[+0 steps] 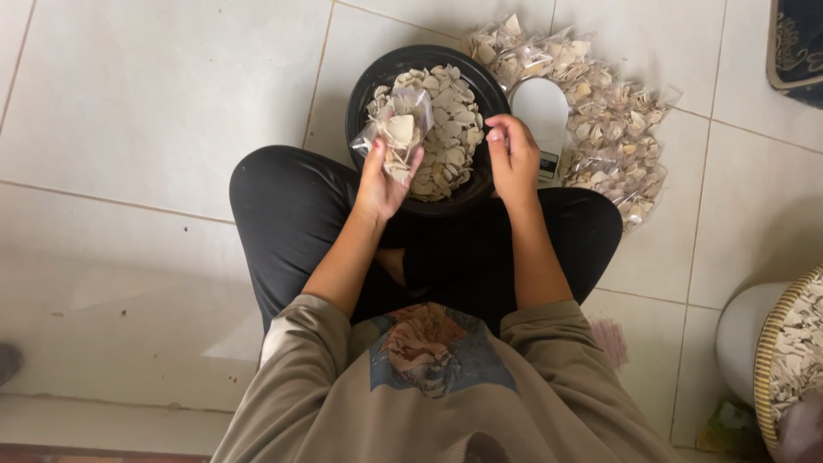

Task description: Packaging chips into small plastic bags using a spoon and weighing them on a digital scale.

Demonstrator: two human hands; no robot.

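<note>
I sit cross-legged on a tiled floor with a black bowl (377,73) of pale chips in front of my legs. My left hand (382,182) holds a small clear plastic bag (396,129) partly filled with chips, raised over the bowl's left side. My right hand (512,157) hovers at the bowl's right rim, fingers curled together, perhaps pinching chips; I cannot tell for sure. A small white kitchen scale (542,116) sits just right of the bowl, beside my right hand.
A heap of filled clear bags (613,120) curves around the scale at the upper right. A woven basket of chips (793,351) rests against a white container (737,339) at the lower right. A dark mat corner (797,43) lies at the top right.
</note>
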